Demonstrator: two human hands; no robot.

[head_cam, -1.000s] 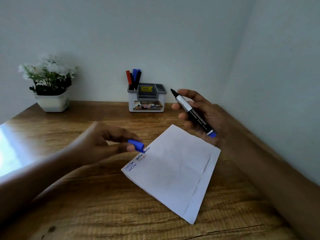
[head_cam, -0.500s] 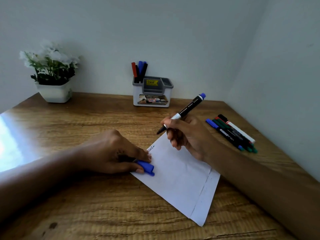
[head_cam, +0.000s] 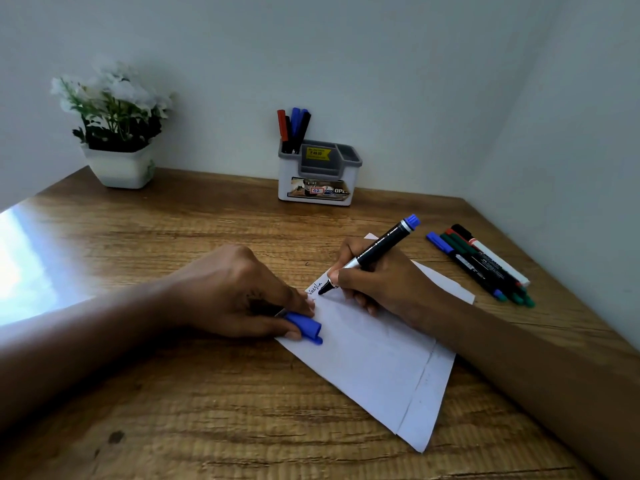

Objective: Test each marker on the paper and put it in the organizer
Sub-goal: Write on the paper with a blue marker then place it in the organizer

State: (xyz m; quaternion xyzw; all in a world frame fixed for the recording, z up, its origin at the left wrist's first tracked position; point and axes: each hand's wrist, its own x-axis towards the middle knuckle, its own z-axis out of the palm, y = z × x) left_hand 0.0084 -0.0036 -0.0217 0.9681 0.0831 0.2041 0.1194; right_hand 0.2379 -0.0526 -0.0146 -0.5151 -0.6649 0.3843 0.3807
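A white sheet of paper (head_cam: 374,362) lies slanted on the wooden table, with small handwriting near its upper left corner. My right hand (head_cam: 384,285) grips an uncapped black marker with a blue end (head_cam: 381,251), its tip touching the paper by the writing. My left hand (head_cam: 242,296) rests on the paper's left edge and holds the blue cap (head_cam: 304,328) in its fingers. The white and grey organizer (head_cam: 317,174) stands at the back against the wall, with red, blue and black markers (head_cam: 293,128) upright in its left compartment.
Several capped markers (head_cam: 485,266) lie side by side on the table to the right of the paper, close to the right wall. A white pot with white flowers (head_cam: 116,133) stands at the back left. Bright glare covers the table's left edge.
My right hand brought the marker down from in front of the organizer to the paper and its tip now touches the sheet. My left hand dropped onto the paper's edge with the cap.
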